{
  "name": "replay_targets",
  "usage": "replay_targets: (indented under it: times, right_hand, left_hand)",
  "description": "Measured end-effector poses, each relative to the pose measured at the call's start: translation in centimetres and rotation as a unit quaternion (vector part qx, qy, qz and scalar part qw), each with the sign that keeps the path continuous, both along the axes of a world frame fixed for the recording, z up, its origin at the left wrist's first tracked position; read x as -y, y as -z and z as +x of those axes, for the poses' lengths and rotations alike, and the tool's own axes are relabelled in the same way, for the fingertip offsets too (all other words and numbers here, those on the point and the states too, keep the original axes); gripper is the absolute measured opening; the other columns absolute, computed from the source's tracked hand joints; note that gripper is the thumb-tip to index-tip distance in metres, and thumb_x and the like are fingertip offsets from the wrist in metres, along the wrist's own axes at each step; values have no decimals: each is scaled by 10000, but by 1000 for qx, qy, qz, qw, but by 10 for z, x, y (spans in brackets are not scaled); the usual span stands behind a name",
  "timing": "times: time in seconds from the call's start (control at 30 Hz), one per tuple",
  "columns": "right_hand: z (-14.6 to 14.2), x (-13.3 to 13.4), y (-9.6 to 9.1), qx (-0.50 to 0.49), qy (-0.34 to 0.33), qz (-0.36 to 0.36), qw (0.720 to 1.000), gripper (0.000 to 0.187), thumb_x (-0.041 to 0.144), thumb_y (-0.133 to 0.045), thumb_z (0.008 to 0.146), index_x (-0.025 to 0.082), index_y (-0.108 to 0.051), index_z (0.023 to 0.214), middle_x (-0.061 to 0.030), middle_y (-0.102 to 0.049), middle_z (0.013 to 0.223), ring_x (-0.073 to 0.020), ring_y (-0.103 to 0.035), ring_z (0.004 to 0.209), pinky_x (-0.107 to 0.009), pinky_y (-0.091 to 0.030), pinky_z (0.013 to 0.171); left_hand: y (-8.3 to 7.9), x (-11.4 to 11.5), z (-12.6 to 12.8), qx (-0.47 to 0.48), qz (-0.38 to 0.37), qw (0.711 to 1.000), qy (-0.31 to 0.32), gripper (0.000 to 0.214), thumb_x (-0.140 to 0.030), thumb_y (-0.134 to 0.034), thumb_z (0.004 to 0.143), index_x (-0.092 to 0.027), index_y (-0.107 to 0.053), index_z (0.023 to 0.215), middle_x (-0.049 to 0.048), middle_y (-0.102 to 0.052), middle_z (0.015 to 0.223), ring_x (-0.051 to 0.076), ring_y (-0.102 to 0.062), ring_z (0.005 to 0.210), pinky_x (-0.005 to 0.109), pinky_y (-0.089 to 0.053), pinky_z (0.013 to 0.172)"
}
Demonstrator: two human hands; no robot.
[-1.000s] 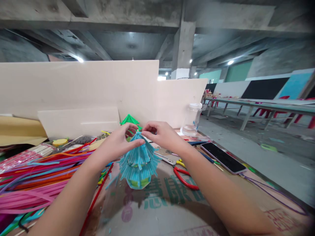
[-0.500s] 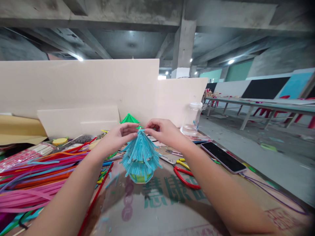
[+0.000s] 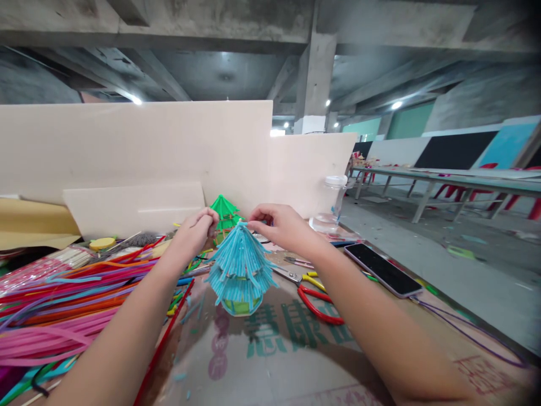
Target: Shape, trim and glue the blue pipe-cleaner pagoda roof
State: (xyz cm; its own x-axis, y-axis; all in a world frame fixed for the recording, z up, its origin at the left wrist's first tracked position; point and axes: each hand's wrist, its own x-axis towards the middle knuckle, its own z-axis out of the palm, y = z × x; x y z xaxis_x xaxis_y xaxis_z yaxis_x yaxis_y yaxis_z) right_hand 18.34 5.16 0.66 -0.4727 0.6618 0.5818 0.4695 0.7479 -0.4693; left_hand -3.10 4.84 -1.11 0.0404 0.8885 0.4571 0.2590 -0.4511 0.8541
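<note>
**Small work at the top of the blue tower (image 3: 240, 270)**

A big white board (image 3: 139, 146) stands behind the blue tower; a printed sheet (image 3: 249, 386) lies under it; a heap of bright strips (image 3: 63, 332) lies to its left; the blue tower itself stands upright on the sheet; its long axis runs straight up and down, with the tip (image 3: 240, 222) pointing up and the wide, frilly skirts spreading out below; a green tower (image 3: 224, 208) stands behind it, a bit to the left; scissors (image 3: 301, 290) with red handles lie just to its right.

The right hand (image 3: 279, 223) is at the upper right of the blue tower, thumb and fingers close together by the tip; they seem to touch it, but I cannot tell if they pinch; the left hand (image 3: 196, 231) is up to the left of the blue tower, apart from it, with its fingers curled in; I see no thing in it, though a tiny one could hide there.

The step in hand looks like small work on the tip; I think the next move calls for a soft, neat touch there, with the blue tower held still.
</note>
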Motion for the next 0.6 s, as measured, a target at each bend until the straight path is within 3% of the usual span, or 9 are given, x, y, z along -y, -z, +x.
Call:
replay_targets:
  times: [0.1, 0.27, 0.4, 0.6]
  right_hand:
    - [0, -1, 1, -1, -3, 4, 1000, 131, 270, -566, 843, 180, -658, 816, 16, -633, 714, -92, -507, 614, -225, -354, 574]
    - [0, -1, 1, -3, -5, 11, 1000, 126, 261, -568, 844, 178, -660, 821, 20, -635, 717, -86, -498, 609, -226, -355, 581]
    - [0, 0, 1, -2, -2, 12, 1000, 124, 261, -571, 842, 180, -663, 822, 21, -639, 718, -86, -505, 610, -228, -359, 591]
    - [0, -1, 1, -3, -5, 8, 1000, 134, 278, -569, 844, 182, -661, 838, 11, -654, 751, -97, -527, 640, -232, -369, 591]
  left_hand:
    - [3, -3, -2, 3, -2, 1000, 4, 134, -233, -436, 784, -199, -462, 658, -59, -375, 544, 109, -388, 503, 230, -340, 516]
    - [0, 0, -3, 0, -19, 1000, 12, 232, -400, -585, 776, -171, -577, 810, -35, -519, 643, 115, -496, 561, 228, -380, 535]
    - [-5, 7, -5, -13, -42, 999, -20, 394, -484, -683, 711, -155, -665, 927, 25, -660, 781, 161, -610, 676, 244, -433, 593]
    - [-6, 5, -6, -62, 40, 993, -94, 255, -423, -592, 786, -178, -641, 837, -2, -623, 710, 157, -580, 667, 235, -432, 606]
